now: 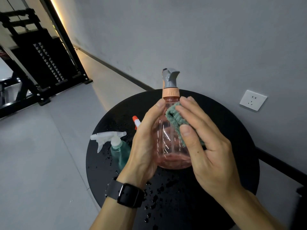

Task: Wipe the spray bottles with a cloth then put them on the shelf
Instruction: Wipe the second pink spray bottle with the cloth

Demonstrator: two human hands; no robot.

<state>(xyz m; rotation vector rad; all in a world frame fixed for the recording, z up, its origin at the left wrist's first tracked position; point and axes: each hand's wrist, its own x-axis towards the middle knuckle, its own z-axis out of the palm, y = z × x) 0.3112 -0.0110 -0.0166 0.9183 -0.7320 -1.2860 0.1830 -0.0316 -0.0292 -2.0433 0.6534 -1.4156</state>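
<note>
Head view, and we have the clear pink plastic spray bottle with its grey trigger head and peach collar (172, 140) held up above the round black counter (232, 130), which is dotted with water drops. Our left hand (146, 143) is wrapped round the bottle's side, thumb up near the shoulder, fingers curled behind it. Our right hand (206, 138) pinches the folded green fluffy cloth (179, 122) and presses it against the bottle's upper right side. To do this well, we reckon the left hand should turn the bottle steadily while the cloth sweeps from collar down to base, so no wet patch is missed; the base and trigger look worth a pass too. Counting up: one cloth, one pink bottle in hand, one teal translucent bottle with a white trigger (118, 150) standing on the counter at left, and an orange-and-white nozzle tip (136, 121) peeking behind our left hand, likely a third bottle, though its body is hidden. No shelf is clearly identifiable here.
</note>
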